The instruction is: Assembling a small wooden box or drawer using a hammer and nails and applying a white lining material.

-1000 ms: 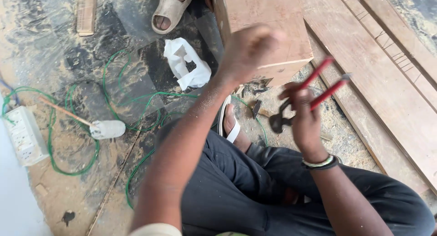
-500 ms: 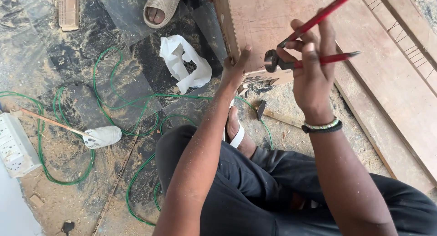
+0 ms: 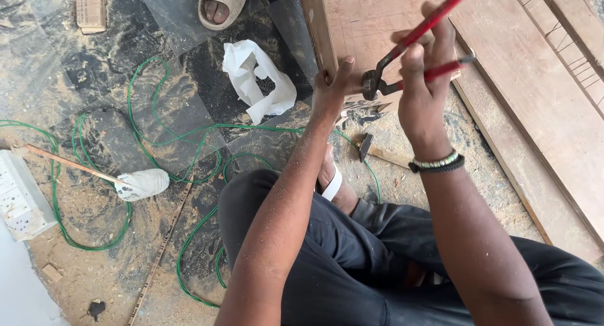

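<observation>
Pincers [image 3: 402, 55], red-handled, were gripped in my right hand [image 3: 423, 87], fingers wrapped around both handles and squeezing them toward each other; the dark jaws sat against the near edge of the wooden board [image 3: 371, 18]. My left hand [image 3: 336, 87] was pressed on that same edge just beside the jaws, fingers curled over the board's corner (whether anything was pinched under them could not be told). Board lay on the sawdust-covered floor [image 3: 94, 269], next to long planks [image 3: 535, 93] at my right. A hammer [image 3: 368, 147] lay on the floor below the board, near my sandalled foot [image 3: 333, 181]. Green cable [image 3: 151, 150] looped across the floor past a crumpled white bag [image 3: 258, 81].
</observation>
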